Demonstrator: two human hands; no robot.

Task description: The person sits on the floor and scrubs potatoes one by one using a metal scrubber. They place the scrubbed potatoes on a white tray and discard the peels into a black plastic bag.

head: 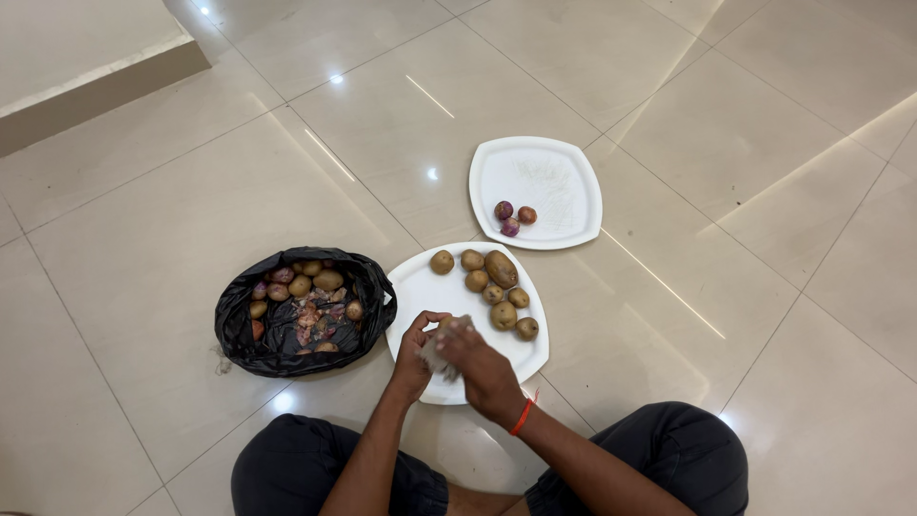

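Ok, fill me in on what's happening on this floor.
A person sits on the tiled floor, left hand and right hand together working a potato over the near white plate, which holds more potatoes. A black bag of potatoes and onions lies to the left; the far plate holds three small onions.

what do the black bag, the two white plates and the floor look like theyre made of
Black bag: thin plastic film, glossy and crinkled. Near plate and far plate: smooth white, faintly shiny, probably plastic or melamine; ceramic possible. Floor: polished glazed tile, with grout lines and mirrored lights.
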